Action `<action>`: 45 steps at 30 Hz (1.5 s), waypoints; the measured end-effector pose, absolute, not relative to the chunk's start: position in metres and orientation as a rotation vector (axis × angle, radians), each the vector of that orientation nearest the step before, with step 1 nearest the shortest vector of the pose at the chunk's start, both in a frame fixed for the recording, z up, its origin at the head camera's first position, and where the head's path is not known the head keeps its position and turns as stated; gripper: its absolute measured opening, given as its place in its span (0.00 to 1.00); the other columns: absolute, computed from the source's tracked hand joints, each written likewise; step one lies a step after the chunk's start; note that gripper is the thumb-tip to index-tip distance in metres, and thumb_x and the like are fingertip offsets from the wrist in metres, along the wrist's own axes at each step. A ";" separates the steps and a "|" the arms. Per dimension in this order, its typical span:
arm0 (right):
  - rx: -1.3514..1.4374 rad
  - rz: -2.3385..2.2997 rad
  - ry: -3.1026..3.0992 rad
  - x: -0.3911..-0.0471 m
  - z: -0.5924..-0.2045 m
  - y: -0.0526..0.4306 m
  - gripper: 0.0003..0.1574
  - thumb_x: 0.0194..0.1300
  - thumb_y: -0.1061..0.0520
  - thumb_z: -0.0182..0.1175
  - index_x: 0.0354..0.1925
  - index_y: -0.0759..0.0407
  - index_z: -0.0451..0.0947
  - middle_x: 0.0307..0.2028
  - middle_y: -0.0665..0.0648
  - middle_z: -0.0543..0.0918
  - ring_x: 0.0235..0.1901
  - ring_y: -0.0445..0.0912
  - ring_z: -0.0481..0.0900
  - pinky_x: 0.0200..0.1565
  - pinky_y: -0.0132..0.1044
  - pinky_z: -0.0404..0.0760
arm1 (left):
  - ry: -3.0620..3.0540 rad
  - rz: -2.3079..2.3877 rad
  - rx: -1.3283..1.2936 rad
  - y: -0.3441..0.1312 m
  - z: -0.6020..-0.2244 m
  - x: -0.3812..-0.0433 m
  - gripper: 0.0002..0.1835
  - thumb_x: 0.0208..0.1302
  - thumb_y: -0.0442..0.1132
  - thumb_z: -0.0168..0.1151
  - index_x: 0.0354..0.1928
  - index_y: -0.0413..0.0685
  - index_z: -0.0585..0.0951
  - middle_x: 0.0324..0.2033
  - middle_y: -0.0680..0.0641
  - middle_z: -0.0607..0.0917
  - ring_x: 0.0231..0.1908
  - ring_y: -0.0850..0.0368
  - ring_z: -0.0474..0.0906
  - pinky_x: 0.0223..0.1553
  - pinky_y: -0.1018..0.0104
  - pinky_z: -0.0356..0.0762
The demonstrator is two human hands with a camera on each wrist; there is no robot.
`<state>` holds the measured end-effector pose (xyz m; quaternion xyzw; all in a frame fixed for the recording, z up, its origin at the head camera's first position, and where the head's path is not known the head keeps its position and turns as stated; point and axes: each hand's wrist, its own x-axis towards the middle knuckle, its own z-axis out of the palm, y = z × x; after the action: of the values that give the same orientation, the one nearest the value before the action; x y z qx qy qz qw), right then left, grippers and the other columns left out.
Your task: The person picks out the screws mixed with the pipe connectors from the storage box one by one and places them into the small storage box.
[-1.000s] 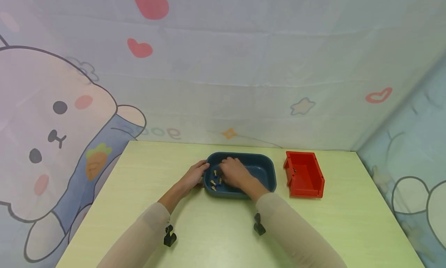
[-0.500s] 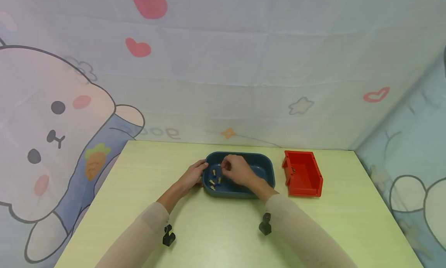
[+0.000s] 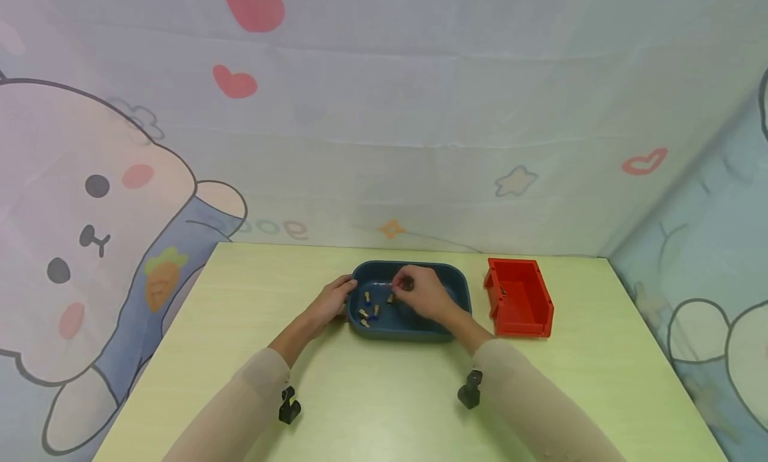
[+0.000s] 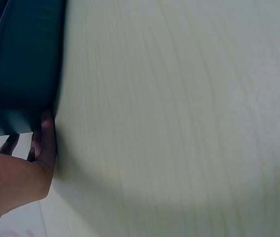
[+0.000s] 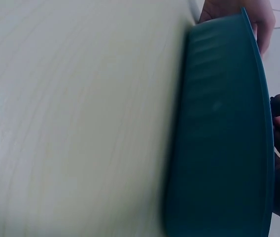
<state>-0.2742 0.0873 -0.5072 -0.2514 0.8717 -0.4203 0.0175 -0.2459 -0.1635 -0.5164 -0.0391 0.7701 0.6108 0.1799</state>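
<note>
A dark blue-green tray (image 3: 420,330) stands on the table. My left hand (image 3: 328,302) holds its left end, thumb at the rim; in the left wrist view its fingers (image 4: 45,143) reach around the outside of the tray wall. Inside, at the left, lie several small brass-and-blue connectors (image 3: 376,311). My right hand (image 3: 423,294) is over the middle of the tray with thumb and forefinger pinched on a small connector, mostly hidden, a reddish bit showing at the fingertips. Just below them appears another small brass piece (image 3: 391,299); whether it touches them I cannot tell.
To the right of the tray stands a red open-front bin (image 3: 524,329) with a small piece (image 3: 503,293) inside at its left. The pale wooden table (image 3: 384,395) ends at the back against a printed cloth (image 3: 372,115). Both sleeves carry black wrist mounts.
My right hand has risen slightly and moved right inside the tray, uncovering a brass piece near its fingertips. The left hand stays on the tray's left end. The view has shifted a little.
</note>
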 end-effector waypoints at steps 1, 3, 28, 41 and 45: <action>-0.769 -1.309 2.705 -0.274 -0.508 0.089 0.03 0.71 0.63 0.68 0.43 0.59 0.86 0.38 0.51 0.86 0.37 0.42 0.83 0.43 0.39 0.83 | 2.178 1.724 -0.111 -0.164 -0.517 -0.246 0.32 0.85 0.53 0.45 0.82 0.47 0.61 0.78 0.37 0.67 0.74 0.36 0.67 0.51 0.54 0.80; -0.752 -1.312 2.700 -0.275 -0.508 0.092 0.03 0.72 0.63 0.68 0.43 0.59 0.86 0.38 0.51 0.86 0.37 0.42 0.82 0.43 0.39 0.83 | 2.179 1.722 -0.115 -0.164 -0.517 -0.246 0.32 0.85 0.53 0.45 0.82 0.47 0.61 0.77 0.37 0.67 0.74 0.36 0.67 0.52 0.53 0.80; -0.795 -1.331 2.785 -0.279 -0.491 0.144 0.04 0.69 0.65 0.66 0.43 0.59 0.85 0.37 0.52 0.86 0.36 0.45 0.80 0.43 0.40 0.82 | 2.171 1.719 -0.119 -0.164 -0.517 -0.247 0.31 0.86 0.53 0.44 0.82 0.47 0.61 0.77 0.38 0.68 0.74 0.38 0.67 0.52 0.54 0.80; -0.732 -1.357 2.812 -0.281 -0.493 0.159 0.03 0.71 0.64 0.67 0.42 0.60 0.85 0.38 0.54 0.87 0.36 0.47 0.81 0.44 0.39 0.83 | 2.169 1.713 -0.108 -0.164 -0.517 -0.248 0.32 0.86 0.54 0.44 0.82 0.46 0.61 0.77 0.38 0.67 0.74 0.37 0.66 0.52 0.55 0.80; -0.719 -1.354 2.815 -0.281 -0.495 0.161 0.03 0.71 0.64 0.67 0.43 0.60 0.85 0.37 0.53 0.87 0.36 0.47 0.81 0.44 0.40 0.83 | 2.168 1.716 -0.103 -0.164 -0.517 -0.247 0.32 0.86 0.53 0.44 0.82 0.46 0.61 0.77 0.38 0.68 0.74 0.37 0.67 0.53 0.53 0.79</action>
<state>-0.2809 0.1614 -0.4945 -0.2241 0.8778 -0.4221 -0.0318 -0.2472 -0.1641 -0.5166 -0.0367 0.7697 0.6095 0.1863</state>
